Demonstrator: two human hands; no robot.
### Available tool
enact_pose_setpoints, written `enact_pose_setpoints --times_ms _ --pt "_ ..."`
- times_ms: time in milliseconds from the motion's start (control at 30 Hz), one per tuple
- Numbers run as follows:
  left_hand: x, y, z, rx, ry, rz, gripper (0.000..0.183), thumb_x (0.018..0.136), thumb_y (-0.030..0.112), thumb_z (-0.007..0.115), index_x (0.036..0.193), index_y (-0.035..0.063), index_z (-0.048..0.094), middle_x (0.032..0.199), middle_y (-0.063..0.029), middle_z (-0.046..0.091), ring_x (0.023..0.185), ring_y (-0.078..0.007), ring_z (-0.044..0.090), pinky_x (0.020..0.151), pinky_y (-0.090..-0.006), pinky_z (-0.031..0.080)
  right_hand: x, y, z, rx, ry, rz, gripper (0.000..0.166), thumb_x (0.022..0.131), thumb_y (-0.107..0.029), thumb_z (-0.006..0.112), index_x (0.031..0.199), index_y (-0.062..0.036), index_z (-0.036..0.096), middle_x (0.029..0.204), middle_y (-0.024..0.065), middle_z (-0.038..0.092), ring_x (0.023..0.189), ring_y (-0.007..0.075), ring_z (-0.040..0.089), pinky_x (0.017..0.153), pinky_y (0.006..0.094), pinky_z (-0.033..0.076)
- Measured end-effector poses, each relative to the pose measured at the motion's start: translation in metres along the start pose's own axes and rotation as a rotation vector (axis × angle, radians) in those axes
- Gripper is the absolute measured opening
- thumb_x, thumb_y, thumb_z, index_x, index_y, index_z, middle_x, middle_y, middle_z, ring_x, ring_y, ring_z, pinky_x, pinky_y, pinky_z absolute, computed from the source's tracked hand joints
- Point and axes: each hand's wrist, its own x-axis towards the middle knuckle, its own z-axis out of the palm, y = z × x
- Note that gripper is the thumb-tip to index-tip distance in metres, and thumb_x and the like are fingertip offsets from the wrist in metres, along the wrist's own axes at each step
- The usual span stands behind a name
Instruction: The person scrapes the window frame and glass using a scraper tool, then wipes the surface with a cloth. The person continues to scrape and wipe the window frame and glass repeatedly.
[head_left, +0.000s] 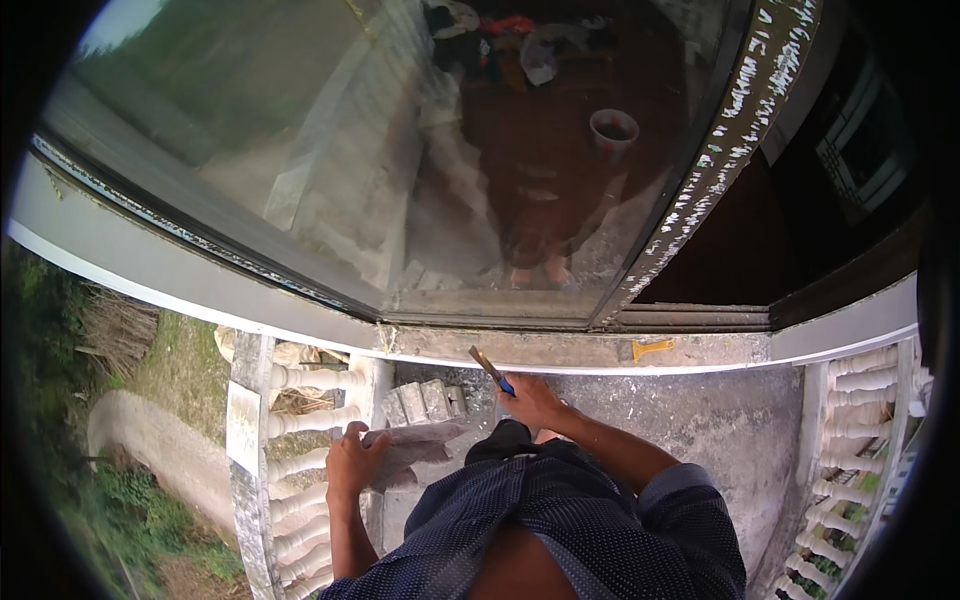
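Note:
My right hand (534, 403) grips a narrow tool with a blue handle (506, 386), perhaps a scraper or a knife. Its brownish blade (484, 362) points up and left, just in front of the window sill. Lower and to the left, my left hand (354, 459) holds a greyish cloth (411, 455) that hangs in folds beside my shirt. A yellow-handled scraper (651, 349) lies on the worn sill (540, 349), to the right of my right hand. Beyond the sill stands a large glass pane (480, 195) full of reflections.
White residue streaks the dark window frame (739, 112), with a dark opening (712, 247) on its right. Several stacked blocks (424, 403) rest on the concrete floor (675, 420). Balustrades (311, 424) flank me, with a drop to ground outside. A bucket (613, 129) shows in the glass.

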Motion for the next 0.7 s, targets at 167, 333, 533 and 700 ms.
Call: enact_pose_setpoints --times_ms 167,333,533,700 --pt "0.003 0.004 0.027 -0.251 -0.231 0.113 0.071 0.090 0.060 0.056 0.134 0.0041 0.054 0.082 -0.0256 0.068 0.086 -0.0403 0.069 0.076 -0.0439 0.052 0.013 -0.083 0.023 0.036 -0.194 -0.195 0.025 0.087 -0.024 0.059 0.088 0.0010 0.056 0.076 0.0259 0.061 0.076 0.0433 0.062 0.066 0.0502 0.047" --pt "-0.008 0.008 0.052 -0.681 -0.344 0.106 0.058 0.103 0.046 0.043 0.132 -0.0031 0.054 0.078 -0.0037 0.062 0.075 -0.0104 0.055 0.069 -0.0275 0.047 0.009 -0.112 0.054 0.193 -0.482 -0.470 0.024 0.084 -0.018 0.055 0.090 0.0049 0.056 0.075 0.0248 0.062 0.069 0.0397 0.064 0.061 0.0479 0.049" --pt "-0.013 -0.003 0.078 -1.012 -0.304 -0.047 0.042 0.100 0.038 0.054 0.101 -0.0001 0.072 0.067 0.0034 0.057 0.060 -0.0055 0.046 0.054 -0.0242 0.037 0.000 -0.135 0.019 0.530 -0.864 0.008 0.027 0.080 -0.017 0.056 0.095 0.0054 0.061 0.070 0.0119 0.066 0.060 0.0222 0.065 0.049 0.0374 0.049" --pt "-0.008 0.008 0.074 -0.886 -0.190 -0.004 0.042 0.099 0.036 0.054 0.094 -0.0025 0.070 0.067 0.0004 0.060 0.062 -0.0071 0.050 0.055 -0.0260 0.039 0.009 -0.099 0.030 0.161 -0.699 -0.175 0.041 0.076 -0.031 0.063 0.098 0.0028 0.066 0.078 0.0186 0.068 0.068 0.0318 0.066 0.062 0.0423 0.051"
